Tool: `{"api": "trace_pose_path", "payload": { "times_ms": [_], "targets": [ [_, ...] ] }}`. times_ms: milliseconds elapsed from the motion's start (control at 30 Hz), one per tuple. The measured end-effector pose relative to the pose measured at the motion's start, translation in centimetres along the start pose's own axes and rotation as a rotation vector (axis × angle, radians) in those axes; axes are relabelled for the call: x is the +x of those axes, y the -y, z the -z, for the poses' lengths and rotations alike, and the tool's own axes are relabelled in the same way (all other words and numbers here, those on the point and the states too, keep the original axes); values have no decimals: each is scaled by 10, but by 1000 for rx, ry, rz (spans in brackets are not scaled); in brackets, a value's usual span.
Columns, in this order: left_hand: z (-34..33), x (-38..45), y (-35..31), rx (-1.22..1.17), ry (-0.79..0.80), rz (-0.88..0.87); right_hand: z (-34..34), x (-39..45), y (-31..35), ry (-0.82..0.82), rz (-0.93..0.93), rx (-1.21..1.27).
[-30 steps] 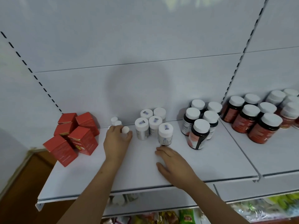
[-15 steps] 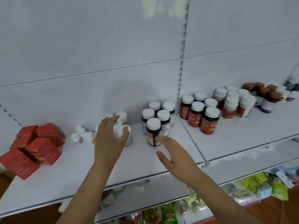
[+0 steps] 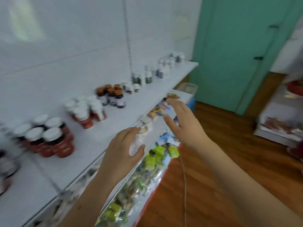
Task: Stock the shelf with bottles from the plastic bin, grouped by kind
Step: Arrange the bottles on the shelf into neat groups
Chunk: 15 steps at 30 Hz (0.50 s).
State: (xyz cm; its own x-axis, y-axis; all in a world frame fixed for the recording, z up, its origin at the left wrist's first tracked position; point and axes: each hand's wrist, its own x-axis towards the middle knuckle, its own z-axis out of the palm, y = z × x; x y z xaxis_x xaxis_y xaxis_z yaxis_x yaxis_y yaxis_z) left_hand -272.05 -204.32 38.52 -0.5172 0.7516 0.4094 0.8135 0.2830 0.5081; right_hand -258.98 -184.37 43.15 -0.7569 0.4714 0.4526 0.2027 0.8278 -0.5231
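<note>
Both hands hang in the air in front of the white shelf, holding nothing. The left hand is over the shelf's near edge, back toward the camera, fingers loosely spread and slightly bent, thumb out to the right. The right hand reaches farther out and to the right, past the shelf edge, fingers straight and parted wide. On the shelf the bottles stand in groups by kind: white-capped red bottles at the near left, a blurred cluster of white-capped bottles behind them, brown-capped dark bottles farther along, then small white and green-labelled ones toward the far end. A clear plastic bin sits beyond the shelf's far right end, near a green door; its contents cannot be made out
</note>
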Motion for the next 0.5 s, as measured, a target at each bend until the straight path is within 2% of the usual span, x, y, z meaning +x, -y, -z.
{"api": "trace_pose_path", "payload": {
  "times_ms": [233,367,500],
  "targets": [
    [-139,69,-73,-55,307,-196,78,-34,-129,-81,-281,-189],
    [-215,118,-84,-52,446,-282,95,-32,-195,-101,-435,-277],
    [-284,183,-81,-81,536,-304,98,4,-266,-45,-560,-316]
  ]
}}
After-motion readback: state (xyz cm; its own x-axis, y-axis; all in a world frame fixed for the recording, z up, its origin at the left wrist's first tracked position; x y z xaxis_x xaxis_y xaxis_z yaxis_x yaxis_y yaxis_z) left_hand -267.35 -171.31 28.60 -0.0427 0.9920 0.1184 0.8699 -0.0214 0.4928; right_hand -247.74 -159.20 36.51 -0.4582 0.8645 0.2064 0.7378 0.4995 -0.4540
